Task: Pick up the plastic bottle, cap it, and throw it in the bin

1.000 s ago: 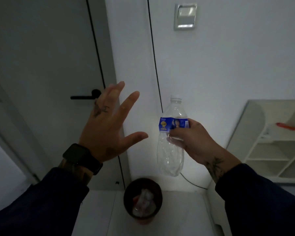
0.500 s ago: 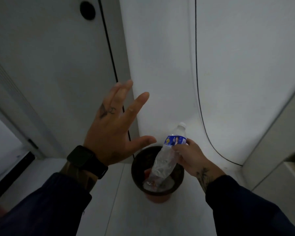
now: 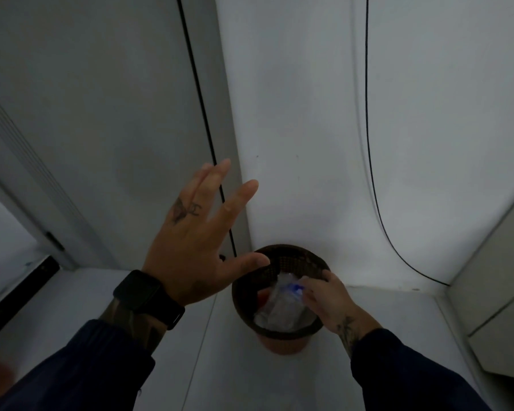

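Observation:
The clear plastic bottle (image 3: pixel 282 301) with a blue label lies tilted inside the dark round bin (image 3: pixel 306 259) on the floor by the wall. My right hand (image 3: pixel 328 298) is at the bin's right rim, fingers on the bottle's upper end near the label; the image is blurred there, so the cap is hard to make out. My left hand (image 3: pixel 199 235) hovers to the left of and above the bin, fingers spread, holding nothing. A black watch sits on that wrist.
A grey door (image 3: pixel 86 114) fills the left, with its threshold at the lower left. A black cable (image 3: pixel 374 188) runs down the white wall to the floor. A pale cabinet (image 3: pixel 499 277) stands at the right. Other clear rubbish lies in the bin.
My right hand has lowered the bottle from above the bin down into it. The view has tilted further down. My left hand has stayed spread in the air.

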`<state>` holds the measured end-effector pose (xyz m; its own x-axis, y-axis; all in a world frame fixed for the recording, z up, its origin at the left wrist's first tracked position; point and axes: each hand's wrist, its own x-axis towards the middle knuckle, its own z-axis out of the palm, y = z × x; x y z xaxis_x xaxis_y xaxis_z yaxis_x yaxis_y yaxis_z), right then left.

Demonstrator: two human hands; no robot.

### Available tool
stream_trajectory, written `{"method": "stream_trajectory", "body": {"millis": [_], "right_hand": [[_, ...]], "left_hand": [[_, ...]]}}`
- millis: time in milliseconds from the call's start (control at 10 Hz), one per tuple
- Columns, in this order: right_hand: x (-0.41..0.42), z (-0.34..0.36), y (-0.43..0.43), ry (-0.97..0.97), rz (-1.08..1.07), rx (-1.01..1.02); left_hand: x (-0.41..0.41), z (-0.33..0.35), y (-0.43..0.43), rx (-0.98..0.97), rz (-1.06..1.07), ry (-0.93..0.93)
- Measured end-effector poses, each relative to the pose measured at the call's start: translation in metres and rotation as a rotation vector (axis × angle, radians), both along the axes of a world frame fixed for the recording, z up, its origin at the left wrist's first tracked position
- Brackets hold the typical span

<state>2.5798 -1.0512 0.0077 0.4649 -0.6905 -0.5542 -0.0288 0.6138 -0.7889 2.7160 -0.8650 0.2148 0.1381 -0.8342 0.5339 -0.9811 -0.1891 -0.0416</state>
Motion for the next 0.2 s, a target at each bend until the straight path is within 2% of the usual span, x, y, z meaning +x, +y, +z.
{"method": "stream_trajectory", "body": {"millis": [200], "right_hand": [[-0.0159, 0.0023, -0.0101, 0.018, -0.028, -0.058]], "left_hand": [[-0.0044, -0.0002, -0.0014, 0.002, -0.025, 0.036]]}}
